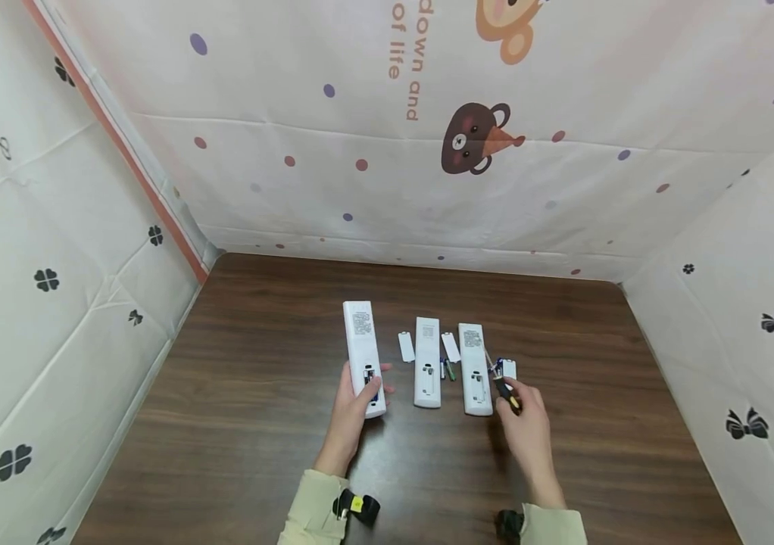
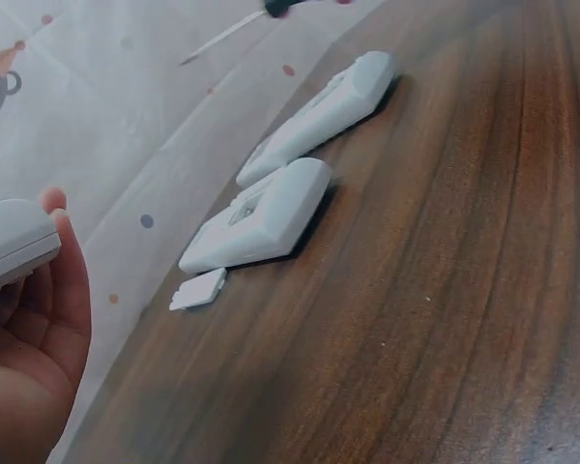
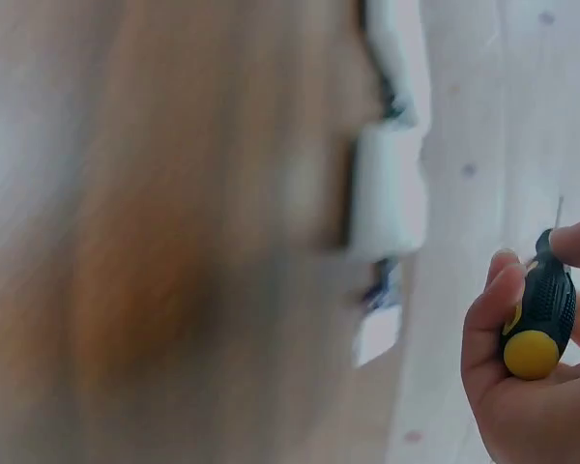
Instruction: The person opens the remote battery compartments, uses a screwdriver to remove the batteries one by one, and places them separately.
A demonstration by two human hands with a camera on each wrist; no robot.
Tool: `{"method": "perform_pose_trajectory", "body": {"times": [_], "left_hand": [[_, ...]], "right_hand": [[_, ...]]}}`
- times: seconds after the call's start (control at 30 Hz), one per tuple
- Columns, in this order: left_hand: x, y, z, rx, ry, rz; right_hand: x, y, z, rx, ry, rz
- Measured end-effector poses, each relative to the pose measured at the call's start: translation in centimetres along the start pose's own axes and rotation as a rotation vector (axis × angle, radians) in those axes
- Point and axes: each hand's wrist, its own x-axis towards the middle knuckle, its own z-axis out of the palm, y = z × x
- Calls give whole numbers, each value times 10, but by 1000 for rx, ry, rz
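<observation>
My left hand (image 1: 347, 420) grips the lower end of a white remote control (image 1: 361, 337), its back facing up. The battery compartment of that remote is uncovered, and the thumb lies at it; dark and blue shapes show inside, partly hidden by the thumb. A screwdriver (image 3: 541, 304) with a black and yellow handle is held in my right hand (image 1: 526, 428), its thin shaft pointing away. Two more white remotes, one in the middle (image 1: 427, 359) and one at the right (image 1: 474, 371), lie back up on the table with open compartments. The right hand is nearest the right one.
Three small white battery covers lie on the wooden table (image 1: 237, 424): one left of the middle remote (image 1: 406, 347), one between the remotes (image 1: 450, 347), one at the far right (image 1: 510, 369). Green and blue batteries (image 1: 450, 371) lie between the remotes. Printed cloth walls (image 1: 387, 189) surround the table.
</observation>
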Motion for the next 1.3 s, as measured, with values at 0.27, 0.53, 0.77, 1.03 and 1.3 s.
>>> {"method": "perform_pose_trajectory", "body": {"times": [0.27, 0.53, 0.77, 1.03, 1.3], "left_hand": [[-10, 53, 22, 64, -57, 87], [4, 20, 5, 34, -61, 91], [-4, 55, 22, 57, -80, 89], [-15, 105, 47, 85, -82, -59], [-13, 92, 39, 73, -88, -69]], "right_hand": [[-15, -44, 5, -47, -105, -216], [-25, -64, 3, -81, -180, -586], [-21, -76, -3, -171, -285, -751], [-12, -95, -12, -396, -391, -768], [-12, -123, -14, -504, -412, -821]]}}
